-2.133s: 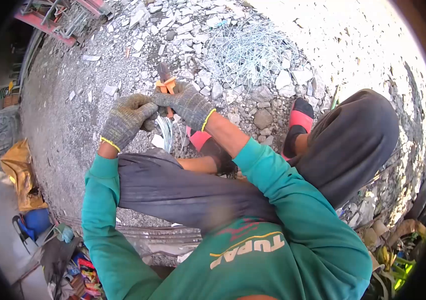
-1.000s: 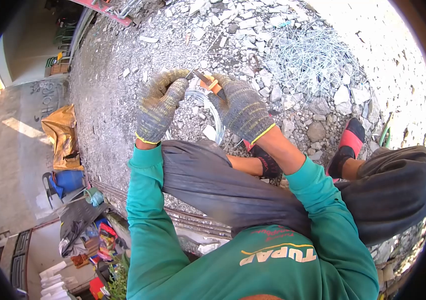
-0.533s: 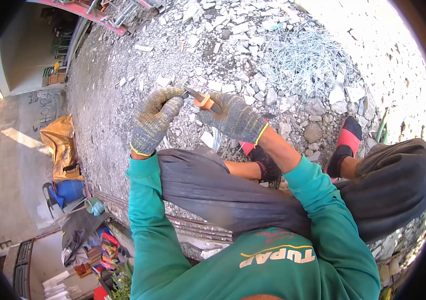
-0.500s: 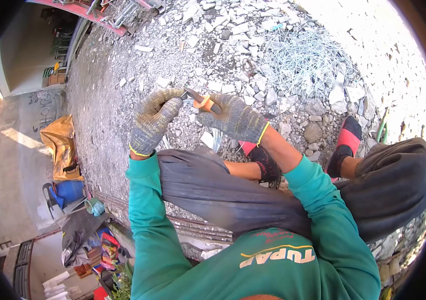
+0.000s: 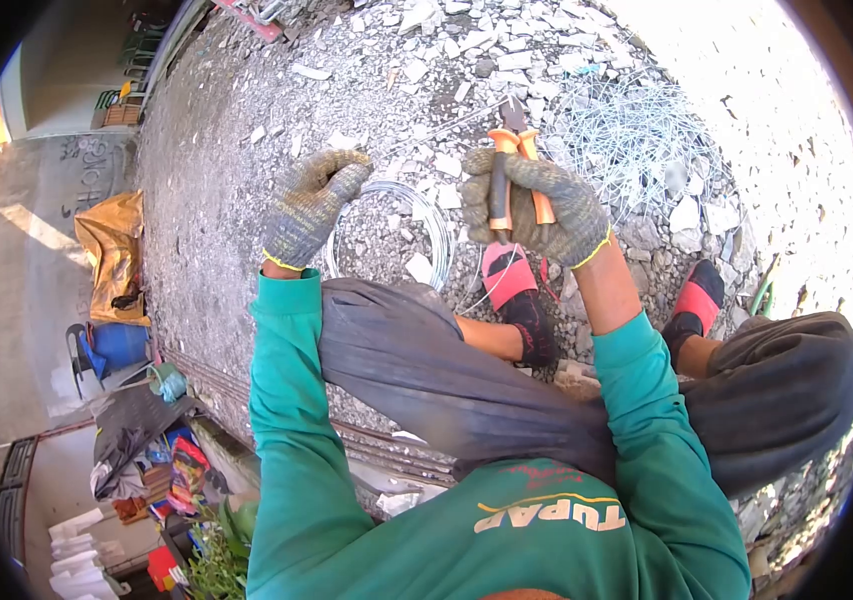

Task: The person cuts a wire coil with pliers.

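My left hand (image 5: 315, 208), in a grey knit glove with a yellow edge, is closed in a pinch over the gravel. From near its fingertips a thin wire (image 5: 452, 124) runs up and right to the jaws of the pliers (image 5: 503, 180). These have orange and black handles, spread apart, and point away from me. My right hand (image 5: 572, 205), gloved alike, is wrapped around the handles. On the ground between my hands lies a coil of silvery wire (image 5: 439, 225). A large heap of cut wire pieces (image 5: 637, 140) is beyond my right hand.
Broken stone and gravel (image 5: 217, 170) cover the ground. My feet in red and black footwear (image 5: 512, 275) rest near the coil. Thin rods (image 5: 377, 450) lie beside my leg. At left are an orange tarp (image 5: 112, 255) and a blue container (image 5: 122, 345).
My right hand has moved right, away from my left, and turned so the pliers point forward. Their handles have spread. My left hand stays nearly in place. More of the wire coil shows.
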`<action>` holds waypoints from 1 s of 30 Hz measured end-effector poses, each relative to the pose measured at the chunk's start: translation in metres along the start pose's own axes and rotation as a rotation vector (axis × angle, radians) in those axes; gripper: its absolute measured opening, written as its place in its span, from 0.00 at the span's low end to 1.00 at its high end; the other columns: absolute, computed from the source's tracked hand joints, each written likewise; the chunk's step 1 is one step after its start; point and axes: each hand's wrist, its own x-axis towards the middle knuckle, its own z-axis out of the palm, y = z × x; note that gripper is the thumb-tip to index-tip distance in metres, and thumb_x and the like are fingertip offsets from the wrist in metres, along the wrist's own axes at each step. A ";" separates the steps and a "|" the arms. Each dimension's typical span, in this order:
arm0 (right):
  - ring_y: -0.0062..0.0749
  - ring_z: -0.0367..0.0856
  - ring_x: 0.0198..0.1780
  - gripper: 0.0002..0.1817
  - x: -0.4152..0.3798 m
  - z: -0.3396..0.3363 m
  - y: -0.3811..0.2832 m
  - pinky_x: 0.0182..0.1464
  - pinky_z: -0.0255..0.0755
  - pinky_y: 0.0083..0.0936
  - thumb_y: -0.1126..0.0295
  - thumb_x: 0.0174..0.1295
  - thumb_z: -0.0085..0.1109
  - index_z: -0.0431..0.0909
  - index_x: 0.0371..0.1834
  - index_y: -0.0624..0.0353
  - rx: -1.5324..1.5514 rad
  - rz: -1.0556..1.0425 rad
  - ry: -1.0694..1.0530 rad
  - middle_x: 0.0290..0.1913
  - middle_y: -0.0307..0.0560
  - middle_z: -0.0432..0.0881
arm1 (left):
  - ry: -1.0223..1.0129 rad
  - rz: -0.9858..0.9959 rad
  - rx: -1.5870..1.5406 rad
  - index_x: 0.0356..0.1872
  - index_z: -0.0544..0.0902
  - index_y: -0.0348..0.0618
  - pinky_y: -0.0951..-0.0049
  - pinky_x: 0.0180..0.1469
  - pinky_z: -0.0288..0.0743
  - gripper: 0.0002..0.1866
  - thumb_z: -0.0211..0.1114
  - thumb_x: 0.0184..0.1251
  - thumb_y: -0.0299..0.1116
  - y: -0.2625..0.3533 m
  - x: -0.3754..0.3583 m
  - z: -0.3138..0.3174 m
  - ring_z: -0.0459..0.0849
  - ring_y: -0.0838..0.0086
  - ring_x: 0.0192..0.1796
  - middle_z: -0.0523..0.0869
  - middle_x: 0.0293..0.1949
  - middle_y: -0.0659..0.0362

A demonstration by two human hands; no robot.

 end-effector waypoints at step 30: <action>0.51 0.85 0.37 0.14 0.030 -0.010 0.064 0.39 0.76 0.40 0.59 0.64 0.64 0.83 0.46 0.56 -1.320 -0.317 0.334 0.34 0.56 0.85 | -0.046 0.115 0.148 0.50 0.84 0.35 0.76 0.43 0.77 0.12 0.65 0.71 0.31 0.042 -0.009 0.061 0.81 0.81 0.39 0.87 0.39 0.58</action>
